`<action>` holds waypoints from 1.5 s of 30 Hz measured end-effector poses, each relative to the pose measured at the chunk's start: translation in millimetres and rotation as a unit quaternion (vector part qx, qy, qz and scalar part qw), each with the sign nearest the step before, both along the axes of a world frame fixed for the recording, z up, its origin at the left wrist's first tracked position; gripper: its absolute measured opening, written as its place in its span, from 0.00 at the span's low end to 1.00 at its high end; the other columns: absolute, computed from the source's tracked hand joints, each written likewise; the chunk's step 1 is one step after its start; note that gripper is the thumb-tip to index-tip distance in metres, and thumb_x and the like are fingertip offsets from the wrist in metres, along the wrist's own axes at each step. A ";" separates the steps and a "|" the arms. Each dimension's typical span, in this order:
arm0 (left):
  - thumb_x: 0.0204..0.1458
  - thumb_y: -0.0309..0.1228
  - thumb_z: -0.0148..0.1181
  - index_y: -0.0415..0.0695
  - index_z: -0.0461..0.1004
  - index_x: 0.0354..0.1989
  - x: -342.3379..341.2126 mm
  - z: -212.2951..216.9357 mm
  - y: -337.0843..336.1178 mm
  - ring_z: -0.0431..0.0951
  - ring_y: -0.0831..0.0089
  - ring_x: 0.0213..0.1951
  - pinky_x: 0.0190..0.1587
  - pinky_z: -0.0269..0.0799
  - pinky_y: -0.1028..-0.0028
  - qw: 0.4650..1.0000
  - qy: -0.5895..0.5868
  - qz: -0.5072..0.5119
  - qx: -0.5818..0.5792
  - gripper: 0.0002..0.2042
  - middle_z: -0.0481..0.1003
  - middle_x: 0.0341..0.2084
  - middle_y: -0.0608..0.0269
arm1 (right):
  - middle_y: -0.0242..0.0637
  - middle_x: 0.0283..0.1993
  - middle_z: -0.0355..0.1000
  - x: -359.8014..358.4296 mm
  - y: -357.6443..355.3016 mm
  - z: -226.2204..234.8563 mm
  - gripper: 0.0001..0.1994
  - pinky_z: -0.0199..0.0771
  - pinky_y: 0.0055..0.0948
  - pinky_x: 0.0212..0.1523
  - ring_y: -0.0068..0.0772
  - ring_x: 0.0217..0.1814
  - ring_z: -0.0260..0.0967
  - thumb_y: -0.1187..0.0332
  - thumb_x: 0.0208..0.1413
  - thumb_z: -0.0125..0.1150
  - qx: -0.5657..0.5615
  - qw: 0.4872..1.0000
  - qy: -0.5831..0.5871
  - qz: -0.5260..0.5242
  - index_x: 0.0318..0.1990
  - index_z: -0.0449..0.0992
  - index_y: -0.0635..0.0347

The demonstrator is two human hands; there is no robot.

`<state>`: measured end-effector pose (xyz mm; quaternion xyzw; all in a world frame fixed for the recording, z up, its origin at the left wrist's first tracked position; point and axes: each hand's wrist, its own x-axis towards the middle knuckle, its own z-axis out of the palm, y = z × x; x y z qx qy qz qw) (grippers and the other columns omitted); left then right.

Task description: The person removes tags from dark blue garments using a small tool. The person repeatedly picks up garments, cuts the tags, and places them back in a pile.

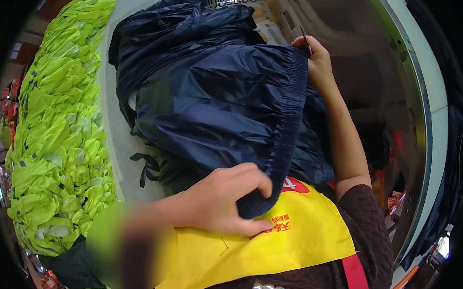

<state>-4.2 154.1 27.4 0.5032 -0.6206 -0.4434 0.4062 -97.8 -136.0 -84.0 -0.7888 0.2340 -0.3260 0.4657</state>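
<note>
A dark navy garment (212, 102) of shiny, crinkled fabric spreads in front of me, its gathered elastic waistband (290, 111) running down its right side. At the far end of that band, my right hand (318, 60) is closed on the fabric edge and a thin dark tool (304, 39), which looks like small scissors. Near my body, my left hand (221, 195) reaches around the band's near end. Its index finger touches the fabric, while the thumb stays apart below, over my yellow apron (289, 235). The left hand's other fingers are largely hidden.
A long heap of bright yellow-green garments (62, 127) lines the left side of the pale table (112, 160). More navy fabric (180, 23) is bunched behind. A light plastic crate (294, 18) with printed packets stands at the back. Dark straps (147, 166) trail onto the table.
</note>
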 end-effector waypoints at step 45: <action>0.37 0.31 0.70 0.43 0.77 0.41 2.1 -116.3 -126.3 0.72 0.70 0.34 0.35 0.68 0.78 0.985 -0.119 0.077 -0.100 0.19 0.72 0.31 0.61 | 0.27 0.26 0.63 -91.2 81.9 14.0 0.14 0.58 0.13 0.19 0.14 0.19 0.58 0.66 0.49 0.63 0.377 0.925 0.040 0.002 0.38 0.65 0.58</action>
